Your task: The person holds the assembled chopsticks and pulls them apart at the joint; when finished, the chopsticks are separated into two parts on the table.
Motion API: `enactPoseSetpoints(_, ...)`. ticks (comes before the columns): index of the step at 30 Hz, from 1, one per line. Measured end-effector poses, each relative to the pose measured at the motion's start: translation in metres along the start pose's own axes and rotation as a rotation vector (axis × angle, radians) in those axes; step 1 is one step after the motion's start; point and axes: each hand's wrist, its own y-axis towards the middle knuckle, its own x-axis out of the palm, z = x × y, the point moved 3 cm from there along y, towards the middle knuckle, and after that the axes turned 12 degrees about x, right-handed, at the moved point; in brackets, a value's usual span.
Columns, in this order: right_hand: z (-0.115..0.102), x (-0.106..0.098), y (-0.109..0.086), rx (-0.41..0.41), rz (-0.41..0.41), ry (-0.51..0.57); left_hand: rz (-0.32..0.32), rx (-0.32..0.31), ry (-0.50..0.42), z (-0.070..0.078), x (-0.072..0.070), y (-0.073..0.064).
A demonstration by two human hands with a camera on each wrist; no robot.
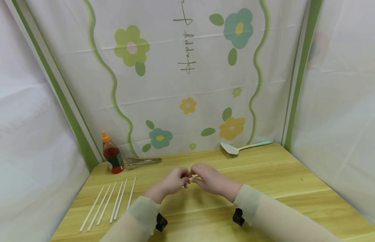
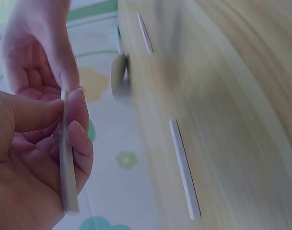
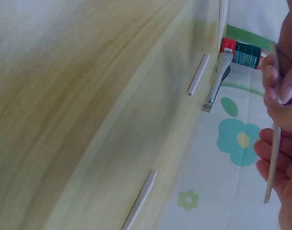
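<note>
Stick [image 2: 67, 167]: held above the middle of the table [image 1: 281, 181], between both hands. By the left hand [image 1: 173, 181] it is pinched, fingers curled, with only the stick's thickness left between thumb and fingertips. By the right hand [image 1: 208, 178] it is likewise pinched, fingers curled; the two grips are set close together. Pressure should be kept light and even on both sides, and the grips held in line; the stick is judged slim enough to be bowed or snapped by uneven twisting. Left side: row of sticks [image 1: 107, 203] laid out, with the bottle [image 1: 113, 156] stood upright behind and the tongs [image 1: 149, 159] laid beside it; leftward sweeps should be kept short. Ahead, reach is limited by the curtain [image 1: 175, 80] at the far edge. Right: spatula [image 1: 231, 149] laid near that edge, well apart from the hands; most room is judged to be offered on this side.
</note>
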Motion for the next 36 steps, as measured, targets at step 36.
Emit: enactPoseSetpoints(36,0.053,-0.028,-0.041,0.204,-0.103,0.163,-0.004,0.033,0.273,-0.027,-0.026,-0.027)
